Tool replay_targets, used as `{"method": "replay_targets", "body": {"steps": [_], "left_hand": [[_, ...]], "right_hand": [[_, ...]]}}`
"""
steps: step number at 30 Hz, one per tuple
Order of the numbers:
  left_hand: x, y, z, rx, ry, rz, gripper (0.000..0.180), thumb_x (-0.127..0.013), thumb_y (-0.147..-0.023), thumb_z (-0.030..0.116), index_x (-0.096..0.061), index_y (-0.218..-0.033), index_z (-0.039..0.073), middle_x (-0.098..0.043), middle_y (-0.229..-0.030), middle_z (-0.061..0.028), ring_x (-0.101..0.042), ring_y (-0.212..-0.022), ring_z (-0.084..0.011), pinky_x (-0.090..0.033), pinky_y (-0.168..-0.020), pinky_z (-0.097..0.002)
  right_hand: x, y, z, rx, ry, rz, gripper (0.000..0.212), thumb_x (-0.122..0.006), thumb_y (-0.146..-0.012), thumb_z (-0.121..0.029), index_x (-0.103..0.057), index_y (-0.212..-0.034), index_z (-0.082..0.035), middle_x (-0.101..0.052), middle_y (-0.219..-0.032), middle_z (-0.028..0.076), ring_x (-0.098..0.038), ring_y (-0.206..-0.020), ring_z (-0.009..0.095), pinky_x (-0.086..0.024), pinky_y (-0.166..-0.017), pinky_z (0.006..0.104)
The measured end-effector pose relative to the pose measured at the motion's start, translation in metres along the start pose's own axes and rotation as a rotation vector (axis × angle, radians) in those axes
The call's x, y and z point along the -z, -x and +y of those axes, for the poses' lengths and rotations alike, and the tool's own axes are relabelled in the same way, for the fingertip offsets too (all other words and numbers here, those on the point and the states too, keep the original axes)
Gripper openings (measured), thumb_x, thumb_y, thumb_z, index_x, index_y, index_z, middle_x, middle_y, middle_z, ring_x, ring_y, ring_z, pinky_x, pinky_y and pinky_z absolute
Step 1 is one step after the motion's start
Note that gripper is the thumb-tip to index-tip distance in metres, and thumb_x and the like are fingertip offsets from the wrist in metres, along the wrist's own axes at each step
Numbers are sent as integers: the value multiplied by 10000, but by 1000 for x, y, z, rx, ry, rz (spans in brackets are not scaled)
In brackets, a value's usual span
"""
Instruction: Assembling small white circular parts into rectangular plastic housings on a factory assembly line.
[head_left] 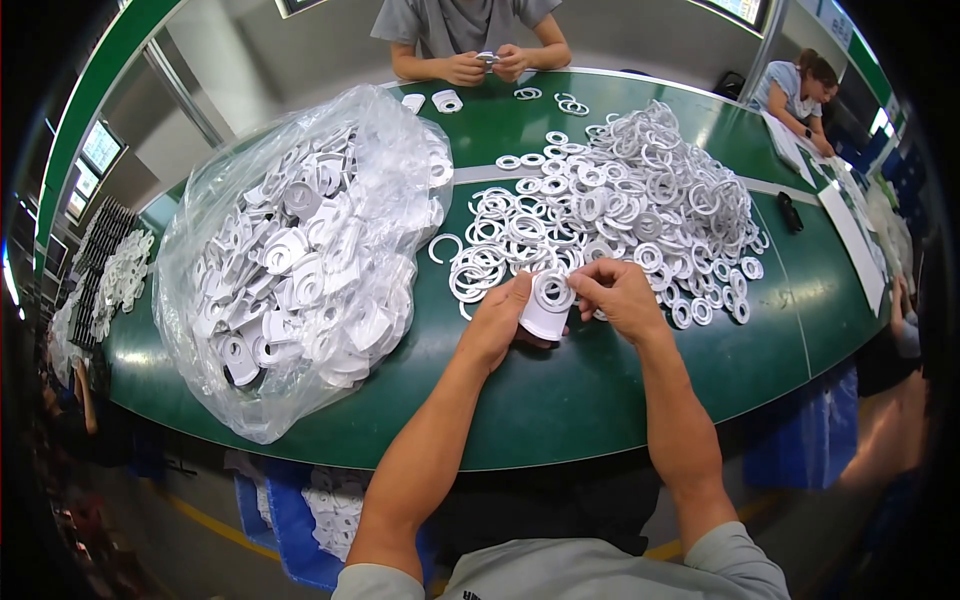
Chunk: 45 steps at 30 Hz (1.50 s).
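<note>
Head view — white part (543,322) (upright) between fingers (518,289)

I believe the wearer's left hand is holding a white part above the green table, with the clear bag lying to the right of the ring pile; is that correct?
Not quite: the head view shows the clear bag left of the ring pile. The left hand does hold a white part above the green table.

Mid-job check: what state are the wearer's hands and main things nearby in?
White plastic part with ring-shaped end, held up
Left hand, gripping the part
Right hand, fingers at the ring-shaped end
Clear plastic bag, bulging with white pieces
White plastic rings, heaped loose
Blue plastic bin, holding white pieces
</note>
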<state>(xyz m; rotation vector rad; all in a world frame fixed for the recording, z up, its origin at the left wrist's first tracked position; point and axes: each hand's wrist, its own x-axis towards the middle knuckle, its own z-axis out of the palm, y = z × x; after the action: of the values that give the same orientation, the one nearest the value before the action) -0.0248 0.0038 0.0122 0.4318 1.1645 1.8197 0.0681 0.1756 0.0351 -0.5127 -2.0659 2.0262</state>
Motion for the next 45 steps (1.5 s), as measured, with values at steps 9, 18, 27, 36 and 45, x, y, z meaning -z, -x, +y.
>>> {"method": "replay_targets", "body": {"steps": [9,18,27,36,45], "left_hand": [[0,0,-1,-48,-162,3,317,-433,-973,121,-495,-1255,-11,-658,-956,-99,-684,-731,-195,-541,-528,-255],[0,-1,-2,-111,-113,-26,368,-454,-977,129,-451,-1309,-30,-652,-1003,-109,-679,-776,-196,-549,-645,-264],[9,-7,-9,-396,-448,-40,405,-445,-982,113,-411,-1365,-11,-544,-1253,-107,-537,-1106,-168,-418,-955,-278],[-13,7,2,-383,-721,6,473,-433,-949,19,-383,-1416,77,-518,-1324,-147,-522,-1159,-193,-392,-983,-285],[14,-6,1,-406,-485,46,412,-467,-960,96,-449,-1361,2,-570,-1247,-114,-579,-1025,-147,-461,-892,-254]], "right_hand": [[-9,0,4,1,91,59,158,-677,-849,-123,-646,-875,29,-615,-691,32,-577,-556,81,-474,-490,210],[-10,-1,9,83,34,77,165,-678,-857,-124,-628,-902,26,-612,-696,37,-556,-547,77,-457,-469,206],[-18,3,9,88,283,-66,343,-764,-772,-206,-611,-991,9,-599,-819,39,-576,-694,112,-477,-609,262],[-26,5,14,151,406,90,301,-809,-693,-233,-645,-848,-34,-599,-804,79,-587,-722,196,-474,-689,313],[-2,5,-1,-101,-194,-253,224,-640,-885,-138,-621,-982,63,-639,-844,100,-644,-689,167,-565,-587,269]]}}
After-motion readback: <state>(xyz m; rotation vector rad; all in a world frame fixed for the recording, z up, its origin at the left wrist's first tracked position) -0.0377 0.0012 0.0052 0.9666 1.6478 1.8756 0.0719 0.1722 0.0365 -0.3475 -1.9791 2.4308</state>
